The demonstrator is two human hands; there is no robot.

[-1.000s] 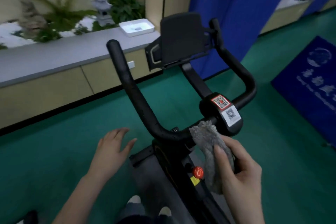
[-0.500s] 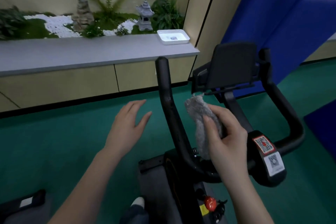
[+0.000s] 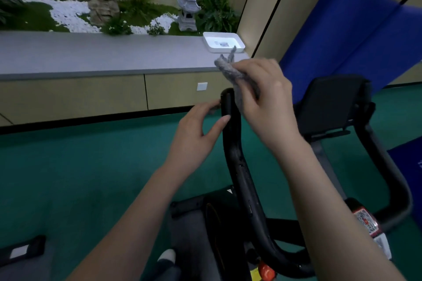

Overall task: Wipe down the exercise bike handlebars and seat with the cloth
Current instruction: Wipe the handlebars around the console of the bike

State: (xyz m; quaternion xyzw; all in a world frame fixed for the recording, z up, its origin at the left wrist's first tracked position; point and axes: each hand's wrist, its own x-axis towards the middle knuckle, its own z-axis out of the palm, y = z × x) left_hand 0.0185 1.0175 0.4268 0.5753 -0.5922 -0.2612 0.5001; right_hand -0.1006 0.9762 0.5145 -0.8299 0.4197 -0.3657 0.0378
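The black exercise bike's left handlebar (image 3: 233,143) rises in the middle of the view, its tip level with my hands. My right hand (image 3: 267,98) grips a bunched grey cloth (image 3: 230,70) and holds it against the right side of the bar's tip. My left hand (image 3: 196,134) is at the bar's left side, thumb touching the bar and fingertips close to its tip. The right handlebar (image 3: 388,166) curves up at the right, beside the black console holder (image 3: 331,102). The seat is out of view.
A grey-topped low cabinet (image 3: 102,57) runs along the wall with a white tray (image 3: 223,42), plants and a stone lantern (image 3: 188,10). Blue mats (image 3: 354,29) lean at the right. Green floor (image 3: 80,178) surrounds the bike. A red knob (image 3: 266,269) sits on the frame below.
My right hand lifted the cloth from the handlebar's lower bend up to the left bar's tip. My left hand came in from the left and now touches the bar.
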